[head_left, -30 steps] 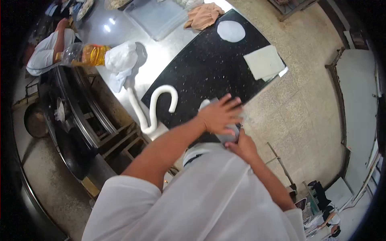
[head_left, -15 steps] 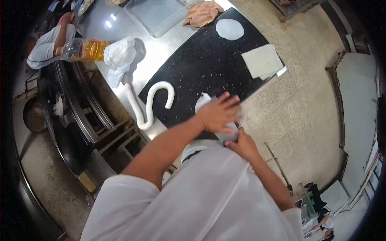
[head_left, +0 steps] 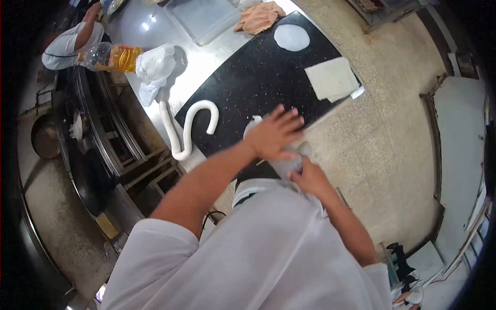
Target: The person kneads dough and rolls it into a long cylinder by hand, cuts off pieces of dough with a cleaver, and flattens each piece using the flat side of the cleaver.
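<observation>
My left hand (head_left: 275,135) lies flat with fingers spread over a broad grey blade, which looks like a cleaver (head_left: 287,164). In my right hand (head_left: 314,178), thumb and fingers are wrapped round the cleaver's near right end. A thin white piece, apparently dough (head_left: 251,125), shows beyond my left wrist; the rest of it is hidden. On the black board (head_left: 248,77), to the left, a long white dough rope (head_left: 187,126) lies in a curve and runs over onto the steel. A flat round dough sheet (head_left: 292,37) rests at the board's far end.
A folded pale cloth (head_left: 331,78) lies on the board's right edge. An oil bottle (head_left: 121,58), white plastic bag (head_left: 155,64), clear tray (head_left: 204,23) and orange-brown cloth (head_left: 260,18) are on the steel table (head_left: 139,26). Another person's arm (head_left: 85,31) shows at upper left.
The view has shifted slightly. My left hand has slid a little forward over the blade, and more of the cleaver shows beside my right hand.
</observation>
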A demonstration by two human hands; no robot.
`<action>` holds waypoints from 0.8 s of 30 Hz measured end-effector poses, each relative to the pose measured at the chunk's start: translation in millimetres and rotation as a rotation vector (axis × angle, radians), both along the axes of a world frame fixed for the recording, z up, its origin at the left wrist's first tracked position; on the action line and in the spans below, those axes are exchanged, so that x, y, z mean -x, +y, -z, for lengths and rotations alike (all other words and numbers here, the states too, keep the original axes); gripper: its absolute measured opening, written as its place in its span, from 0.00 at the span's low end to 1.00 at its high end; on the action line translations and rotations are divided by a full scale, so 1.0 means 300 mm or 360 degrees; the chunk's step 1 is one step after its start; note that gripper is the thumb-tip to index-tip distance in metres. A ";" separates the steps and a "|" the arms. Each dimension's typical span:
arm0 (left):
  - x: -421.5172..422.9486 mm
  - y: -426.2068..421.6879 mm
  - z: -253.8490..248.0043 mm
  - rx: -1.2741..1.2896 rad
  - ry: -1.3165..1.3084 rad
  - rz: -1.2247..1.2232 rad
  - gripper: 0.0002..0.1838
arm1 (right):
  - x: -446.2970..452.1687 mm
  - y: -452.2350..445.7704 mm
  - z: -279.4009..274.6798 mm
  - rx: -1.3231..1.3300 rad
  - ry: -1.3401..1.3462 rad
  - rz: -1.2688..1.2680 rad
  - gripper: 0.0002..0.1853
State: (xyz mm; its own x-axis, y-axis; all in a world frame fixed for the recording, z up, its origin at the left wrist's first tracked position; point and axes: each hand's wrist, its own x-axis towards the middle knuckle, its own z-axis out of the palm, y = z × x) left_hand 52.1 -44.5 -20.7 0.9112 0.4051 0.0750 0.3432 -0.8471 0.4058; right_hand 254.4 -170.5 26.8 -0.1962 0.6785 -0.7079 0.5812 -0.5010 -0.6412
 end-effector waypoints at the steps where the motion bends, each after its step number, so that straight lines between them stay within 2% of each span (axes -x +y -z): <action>1: -0.030 -0.030 -0.028 0.0042 0.0061 0.0072 0.38 | -0.007 0.005 0.001 0.0008 0.0005 -0.0009 0.37; 3: -0.092 -0.012 -0.041 0.0128 0.0115 0.0160 0.38 | -0.028 0.004 -0.018 0.0151 -0.0278 0.0005 0.37; 4: -0.111 0.024 -0.024 -0.0018 0.0063 0.0091 0.38 | -0.039 0.039 -0.028 0.0182 -0.0277 0.0017 0.37; 5: -0.134 0.053 -0.017 -0.0163 0.0004 0.0033 0.37 | -0.060 0.099 -0.030 0.0089 -0.0394 -0.0066 0.38; 7: -0.149 0.113 -0.048 -0.0141 0.0079 -0.0093 0.38 | -0.104 0.190 -0.048 -0.0038 -0.0537 -0.0136 0.38; 9: -0.154 0.188 -0.048 -0.0193 0.0032 -0.0200 0.38 | -0.127 0.288 -0.061 -0.0222 -0.0484 -0.0294 0.38; 12: -0.132 0.225 -0.049 -0.0246 0.0063 -0.0297 0.40 | -0.086 0.293 -0.067 -0.0279 -0.0515 -0.0190 0.38; 16: -0.009 0.066 -0.065 -0.0063 0.0065 -0.0139 0.42 | 0.009 0.057 0.030 -0.0122 -0.0066 -0.0040 0.37; 18: 0.025 0.016 -0.075 0.0064 0.0100 -0.0004 0.41 | 0.066 0.044 0.005 -0.0065 -0.0100 0.0012 0.36; 20: 0.014 0.080 -0.052 0.0158 0.0111 -0.0024 0.41 | 0.071 0.096 0.009 0.0008 -0.0147 0.0061 0.36; 23: -0.045 0.202 -0.050 -0.0133 0.0225 0.0065 0.40 | 0.034 0.209 0.007 -0.0061 -0.0287 0.0141 0.36; 24: -0.061 0.249 -0.042 -0.0179 0.0150 0.0012 0.40 | 0.007 0.277 0.014 -0.0030 -0.0332 0.0017 0.36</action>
